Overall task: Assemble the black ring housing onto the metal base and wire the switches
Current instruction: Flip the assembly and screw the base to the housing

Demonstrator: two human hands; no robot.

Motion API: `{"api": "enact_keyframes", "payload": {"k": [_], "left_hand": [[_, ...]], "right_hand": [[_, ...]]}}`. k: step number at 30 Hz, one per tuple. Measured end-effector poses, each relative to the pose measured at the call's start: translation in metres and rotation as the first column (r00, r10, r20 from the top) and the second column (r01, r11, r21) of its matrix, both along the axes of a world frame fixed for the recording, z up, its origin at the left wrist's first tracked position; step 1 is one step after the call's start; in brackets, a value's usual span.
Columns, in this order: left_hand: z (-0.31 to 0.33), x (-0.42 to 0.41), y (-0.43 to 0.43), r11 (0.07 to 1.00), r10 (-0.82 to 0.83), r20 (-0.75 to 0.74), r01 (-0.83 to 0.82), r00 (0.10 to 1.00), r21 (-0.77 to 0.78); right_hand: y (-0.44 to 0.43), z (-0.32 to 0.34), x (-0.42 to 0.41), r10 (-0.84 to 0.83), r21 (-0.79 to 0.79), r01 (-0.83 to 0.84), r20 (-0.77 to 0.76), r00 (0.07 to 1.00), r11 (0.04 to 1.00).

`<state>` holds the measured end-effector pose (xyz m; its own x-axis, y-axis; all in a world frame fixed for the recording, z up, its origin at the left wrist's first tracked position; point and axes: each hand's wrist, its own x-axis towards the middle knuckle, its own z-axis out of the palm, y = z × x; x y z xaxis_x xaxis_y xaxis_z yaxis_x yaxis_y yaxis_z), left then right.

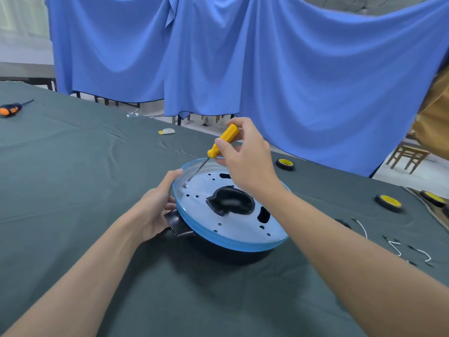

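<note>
- Head view shows the metal base lying flat on top of the black ring housing. The pair rests on the green-covered table, directly in front of the person.
- Fastening looks barely begun. One screw sits in a hole near the far-left rim, and the other small holes across the plate appear empty. How far home that screw is cannot be told.
- Wiring seems untouched: loose white wires lie on the cloth to the right, well apart from the base. No switch can be made out.
- The right hand pinches the handle of the yellow screwdriver between thumb and curled fingertips. The shaft slants down and left, its tip at the screw — touching or just above, I cannot say.
- The left hand clasps the left edge of the base, thumb laid along the blue rim. Its fingers curl down the side beside a black stub jutting from the housing; their tips are hidden.
- An orange-handled screwdriver lies far off to the left, and black-and-yellow wheels sit to the right.
</note>
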<state>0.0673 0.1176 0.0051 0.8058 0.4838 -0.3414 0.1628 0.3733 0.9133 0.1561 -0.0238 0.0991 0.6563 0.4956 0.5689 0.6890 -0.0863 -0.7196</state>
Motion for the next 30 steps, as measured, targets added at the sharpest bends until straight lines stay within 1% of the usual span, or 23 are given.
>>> {"api": "enact_keyframes", "payload": {"k": [3, 6, 10, 14, 16, 18, 24, 30], "left_hand": [[-0.001, -0.001, -0.004, 1.0, 0.015, 0.011, -0.015, 1.0, 0.017], [-0.002, -0.003, -0.008, 1.0, 0.027, 0.014, -0.028, 1.0, 0.012], [-0.003, -0.005, -0.014, 0.999, 0.047, 0.019, -0.047, 0.999, 0.014], [-0.001, -0.008, -0.015, 0.995, 0.002, 0.023, 0.001, 1.0, -0.095], [-0.001, -0.009, -0.017, 0.989, 0.001, 0.027, 0.003, 1.0, -0.149], [-0.001, -0.008, -0.018, 0.985, 0.01, 0.03, -0.005, 1.0, -0.171], [-0.001, -0.007, -0.018, 0.985, 0.012, 0.039, -0.005, 0.999, -0.175], [0.0, -0.007, -0.019, 0.985, 0.011, 0.049, -0.002, 0.999, -0.172]], "right_hand": [[0.004, -0.005, -0.002, -0.005, -0.039, 0.009, 0.107, 0.994, 0.999], [0.002, -0.008, -0.003, 0.006, -0.061, 0.003, 0.161, 0.987, 0.998], [-0.001, -0.006, -0.006, 0.022, -0.07, -0.011, 0.163, 0.986, 0.997], [0.0, -0.001, -0.01, 0.029, -0.073, -0.014, 0.208, 0.978, 0.997], [0.0, 0.001, -0.011, 0.033, -0.081, -0.015, 0.227, 0.973, 0.997], [-0.001, 0.001, -0.011, 0.038, -0.094, -0.016, 0.236, 0.971, 0.995], [-0.002, 0.001, -0.01, 0.046, -0.118, -0.019, 0.237, 0.971, 0.993], [-0.002, -0.001, -0.011, 0.048, -0.127, -0.013, 0.276, 0.96, 0.992]]}}
